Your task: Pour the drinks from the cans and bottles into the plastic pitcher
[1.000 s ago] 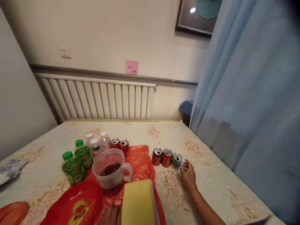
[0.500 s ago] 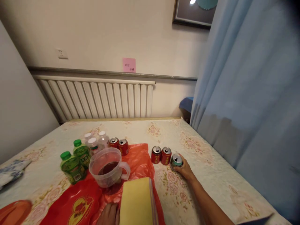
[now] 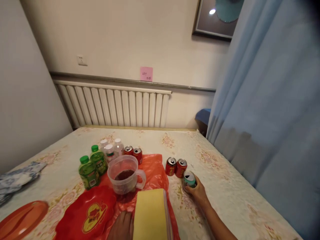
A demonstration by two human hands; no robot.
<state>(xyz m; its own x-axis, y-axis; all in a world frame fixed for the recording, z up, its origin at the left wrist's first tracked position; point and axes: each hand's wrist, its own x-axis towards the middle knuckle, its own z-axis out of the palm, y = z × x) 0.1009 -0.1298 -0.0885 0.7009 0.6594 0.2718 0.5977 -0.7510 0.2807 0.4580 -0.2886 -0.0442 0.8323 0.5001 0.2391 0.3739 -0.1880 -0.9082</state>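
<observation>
My right hand (image 3: 198,191) grips a green-topped can (image 3: 189,179), fingers wrapped round its side. The can stands near two red cans (image 3: 181,167) on the flowered cloth. At the bottom, my left hand (image 3: 122,225) rests on the red plastic sheet (image 3: 152,170), its fingers stretched forward with nothing seen in them. A yellow folded bundle (image 3: 151,215) lies right beside that hand. A clear measuring jug (image 3: 122,186) with dark liquid inside stands ahead of it. To its left is a red scalloped tray (image 3: 75,213) with a gold print.
Two green bottles (image 3: 89,176), several white-capped clear bottles (image 3: 118,146) and two more red cans (image 3: 137,155) stand behind the jug. An orange lid (image 3: 25,216) and a patterned cloth (image 3: 20,178) lie at left. A blue curtain (image 3: 262,100) hangs at right.
The view has shifted, so most things sit a little further right. My right hand and the green-topped can have come slightly nearer to me. The left hand stays beside the yellow bundle.
</observation>
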